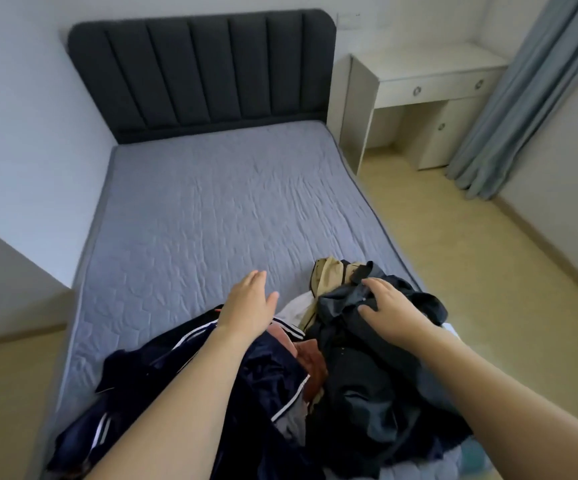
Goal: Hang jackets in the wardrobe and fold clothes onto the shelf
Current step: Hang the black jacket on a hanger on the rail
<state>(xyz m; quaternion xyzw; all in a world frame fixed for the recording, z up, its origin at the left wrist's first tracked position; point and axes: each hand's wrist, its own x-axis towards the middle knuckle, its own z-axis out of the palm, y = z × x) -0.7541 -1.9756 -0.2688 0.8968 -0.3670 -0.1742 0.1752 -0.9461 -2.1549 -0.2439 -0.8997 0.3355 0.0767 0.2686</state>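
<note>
Reaching right hand point(389, 304) onto dark jacket point(367, 368), no legible labels

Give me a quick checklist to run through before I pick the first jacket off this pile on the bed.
1. Left hand free: ok, open above the navy striped jacket, holding nothing.
2. Right hand has a garment: not ok, fingers only rest on the dark grey jacket.
3. Jacket separate from the pile: not ok, it overlaps the tan garment.
4. Bare mattress for folding: ok.
5. Hanger within reach: cannot tell, none in view.
6. Wardrobe open: cannot tell, out of view.
</note>
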